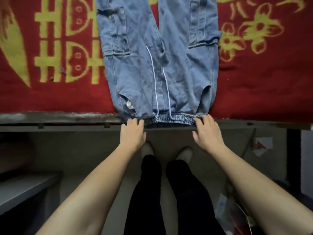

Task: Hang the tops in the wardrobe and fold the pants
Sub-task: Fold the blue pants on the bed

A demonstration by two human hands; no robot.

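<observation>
One pair of blue denim pants (159,65) lies flat and unfolded on a red blanket (50,95) with yellow woven motifs, which covers the bed. Legs of the pants run away from the camera and leave the top of the frame; the two legs lie side by side, touching along the inner seam. The elastic waistband (169,119) sits at the near side, right at the worn dark edge of the bed (59,117). Two white drawstrings (155,85) lie up the front from the waistband. Cargo pockets (118,31) show on the outer side of each leg. The left hand (133,133) has its fingertips laid on the left end of the waistband, fingers extended, thumb free below the cloth. The right hand (207,133) mirrors it at the right end, fingers extended on the fabric, thumb likewise clear. No pinch visible on either side. Below the hands: the person's legs in black trousers (147,192), light shoes (147,149), standing on a grey floor (169,138) just beside the bed.
</observation>
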